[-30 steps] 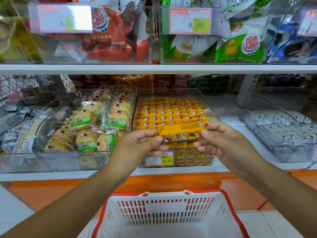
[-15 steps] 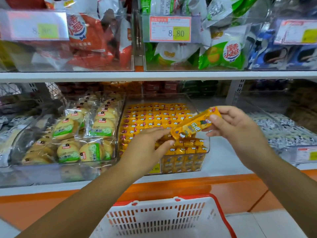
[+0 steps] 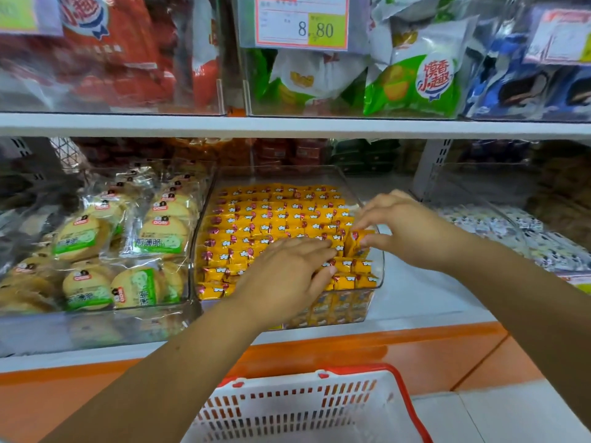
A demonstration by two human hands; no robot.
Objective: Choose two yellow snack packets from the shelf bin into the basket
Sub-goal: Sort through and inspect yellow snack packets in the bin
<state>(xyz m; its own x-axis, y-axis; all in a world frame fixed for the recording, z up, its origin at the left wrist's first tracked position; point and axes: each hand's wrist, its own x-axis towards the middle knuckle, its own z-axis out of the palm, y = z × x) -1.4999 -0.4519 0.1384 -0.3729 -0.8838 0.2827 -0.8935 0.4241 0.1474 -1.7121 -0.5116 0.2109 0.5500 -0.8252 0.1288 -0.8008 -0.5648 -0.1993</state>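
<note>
Right hand pinches its yellow packet back at the bin, left hand flat on others; basket seemingly empty.

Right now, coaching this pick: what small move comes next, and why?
Probably lift the yellow packet that the right hand pinches clear of the bin toward the basket, whose visible part shows no packets; the left hand only rests flat on the rows.

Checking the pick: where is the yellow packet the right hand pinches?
Head view, right of centre: the yellow packet sits at the right edge of the clear bin, pinched by the right hand, beside the left hand.
</note>
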